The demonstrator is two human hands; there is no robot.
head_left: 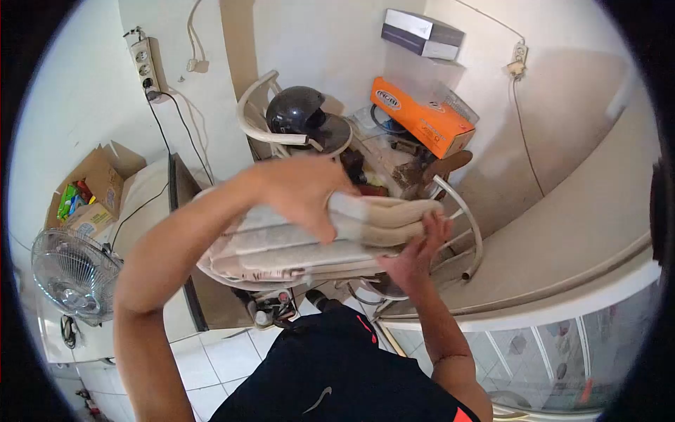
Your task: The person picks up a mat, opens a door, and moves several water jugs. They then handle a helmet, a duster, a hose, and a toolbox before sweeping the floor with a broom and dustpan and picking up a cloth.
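Note:
A thick folded bundle of pale, layered cloth [281, 243] spans the middle of the view, slightly blurred. Across its top lies my left hand [306, 193], thumb bent down over the near side, gripping the folds. At the bundle's right end my right hand [416, 259] holds the layered edge, fingers on the folds. Part of the bundle's top is hidden behind my left hand and forearm.
Behind the bundle are a black helmet [295, 111] on a white-framed chair [252, 116] and an orange box [422, 116]. A fan [74, 271] and a cardboard box [98, 186] stand at left. A glass-fronted case [555, 352] is at lower right.

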